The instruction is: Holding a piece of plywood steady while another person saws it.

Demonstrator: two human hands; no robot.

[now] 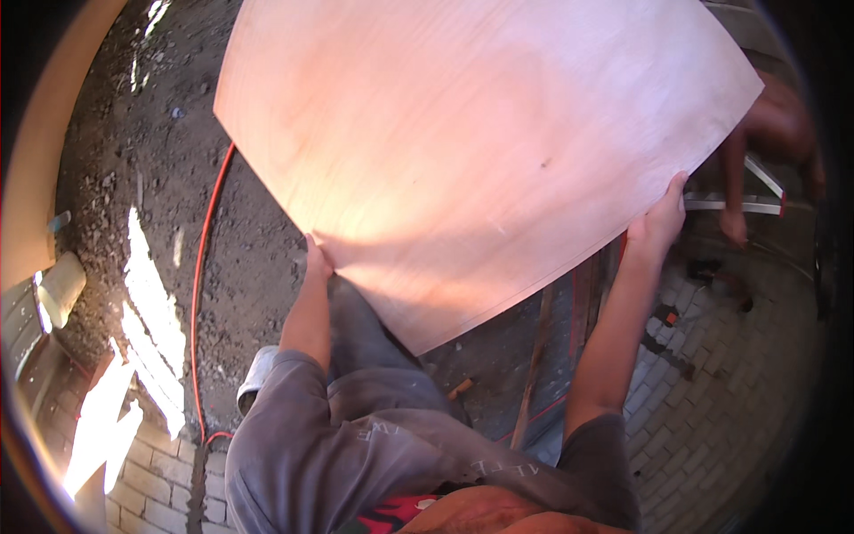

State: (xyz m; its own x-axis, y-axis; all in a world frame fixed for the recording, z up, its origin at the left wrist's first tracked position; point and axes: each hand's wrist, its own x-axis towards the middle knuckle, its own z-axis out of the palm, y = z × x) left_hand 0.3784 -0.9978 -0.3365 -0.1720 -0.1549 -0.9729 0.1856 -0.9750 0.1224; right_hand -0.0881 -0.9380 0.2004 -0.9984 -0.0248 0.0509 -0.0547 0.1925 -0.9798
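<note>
A large pale plywood sheet [471, 133] fills the upper middle of the view, held raised in front of my body. My left hand [318, 254] is closed on its left edge near the lower corner, with the fingers mostly hidden beneath the board. On the right edge, higher up, my right hand [660, 214] grips the sheet with its fingers curled round it. Below the board, my legs and grey clothing show.
A co-worker [774, 125] reaches down at the far right beside a metal frame [743, 200]. A red hose [203, 267] runs along rough dirt ground [116, 160]. Long timber pieces [534, 374] lie below the sheet. Paving bricks [712, 374], a bucket [253, 378] and boards surround me.
</note>
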